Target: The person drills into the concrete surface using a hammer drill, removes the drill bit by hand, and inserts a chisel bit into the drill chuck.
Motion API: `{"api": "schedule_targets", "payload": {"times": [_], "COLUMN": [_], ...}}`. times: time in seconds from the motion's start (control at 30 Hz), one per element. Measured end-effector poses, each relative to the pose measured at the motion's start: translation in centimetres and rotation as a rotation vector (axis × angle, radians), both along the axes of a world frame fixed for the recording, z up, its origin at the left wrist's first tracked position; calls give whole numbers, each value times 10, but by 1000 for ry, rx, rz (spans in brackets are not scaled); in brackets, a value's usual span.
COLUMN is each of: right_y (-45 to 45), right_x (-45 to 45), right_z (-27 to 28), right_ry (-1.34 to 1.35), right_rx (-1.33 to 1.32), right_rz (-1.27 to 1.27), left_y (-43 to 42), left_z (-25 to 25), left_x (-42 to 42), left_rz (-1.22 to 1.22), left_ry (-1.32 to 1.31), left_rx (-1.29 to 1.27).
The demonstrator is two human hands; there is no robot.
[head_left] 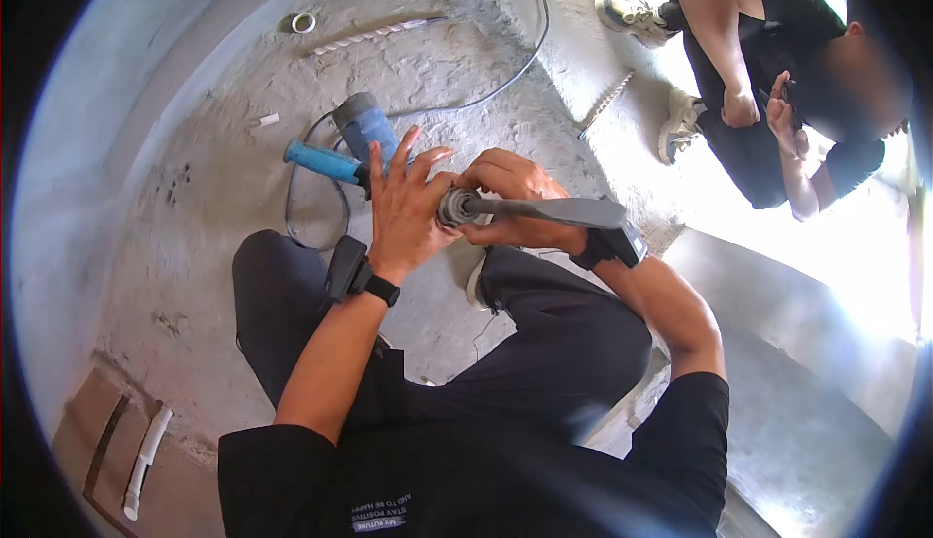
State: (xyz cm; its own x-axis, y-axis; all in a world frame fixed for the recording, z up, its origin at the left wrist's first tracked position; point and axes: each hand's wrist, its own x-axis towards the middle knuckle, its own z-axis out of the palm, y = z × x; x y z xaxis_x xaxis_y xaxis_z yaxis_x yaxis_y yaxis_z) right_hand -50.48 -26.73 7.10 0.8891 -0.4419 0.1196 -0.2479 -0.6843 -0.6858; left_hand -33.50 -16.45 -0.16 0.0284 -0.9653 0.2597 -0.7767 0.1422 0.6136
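Observation:
A blue rotary hammer [367,128] stands between my knees, its chuck [455,208] pointing up toward me. A flat grey chisel bit [564,210] sticks out of the chuck and crosses in front of my right wrist. My left hand [408,209] grips the chuck's left side between thumb and forefinger, its other fingers spread. From the other side, the curled fingers of my right hand [515,193] close on the chuck. The tool's light-blue side handle [323,161] points left, beyond my left hand. My hands hide part of the tool's body.
A spiral drill bit [374,36] and a white ring [303,23] lie on the rough concrete floor [243,188]. Another drill bit [607,103] lies near a crouching person [768,71] at right. A cable [505,86] runs behind the tool. A white pipe [146,460] lies lower left.

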Motion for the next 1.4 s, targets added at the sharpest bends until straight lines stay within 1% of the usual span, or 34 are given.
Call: {"api": "schedule_targets", "payload": {"times": [0.07,0.17,0.27,0.4,0.47,0.5,0.57,0.73,0.8,0.83,1.0,1.03,1.07,1.2,1.27,1.3,1.37,1.4], "right_y": [-2,1,3,0,0,-1,4,16,22,24,29,33,32,29,25,21,28,30], "right_x": [-1,-4,-2,-7,-15,-20,-24,-32,-33,-32,-33,-32,-30,-29,-26,-25,-31,-31], "right_z": [1,2,0,7,14,16,17,54,69,74,83,85,85,65,60,62,64,67], "right_ry": [73,11,-7,39,14,77,69,40,-35,-7,17,21,19,-19,41,30,-75,-77], "right_rx": [41,-14,-15,-26,-34,17,41,46,108,116,95,118,135,161,196,182,254,256], "right_rz": [-22,-47,-40,-61,-88,-87,-109,-77,-259,-338,-318,-349,-375,-340,-281,-270,-369,-366], "left_y": [-1,-3,0,-5,-1,-2,3,-6,-5,-4,-2,0,-2,2,0,-5,-1,-1], "left_z": [-1,1,1,4,4,6,10,16,14,12,12,13,13,11,5,9,16,16], "left_x": [-1,-3,0,-1,-5,-6,-8,-10,-14,-16,-16,-15,-13,-11,-11,-9,-12,-13], "left_rz": [-4,0,-8,-5,-8,-13,1,33,22,22,25,32,43,44,35,44,57,59], "left_ry": [-11,-5,-32,-30,41,42,49,80,96,91,100,101,97,101,84,74,90,87], "left_rx": [-9,-5,-10,-28,-37,-45,-7,-22,-20,-19,0,-2,-12,2,-27,-43,-5,-3]}}
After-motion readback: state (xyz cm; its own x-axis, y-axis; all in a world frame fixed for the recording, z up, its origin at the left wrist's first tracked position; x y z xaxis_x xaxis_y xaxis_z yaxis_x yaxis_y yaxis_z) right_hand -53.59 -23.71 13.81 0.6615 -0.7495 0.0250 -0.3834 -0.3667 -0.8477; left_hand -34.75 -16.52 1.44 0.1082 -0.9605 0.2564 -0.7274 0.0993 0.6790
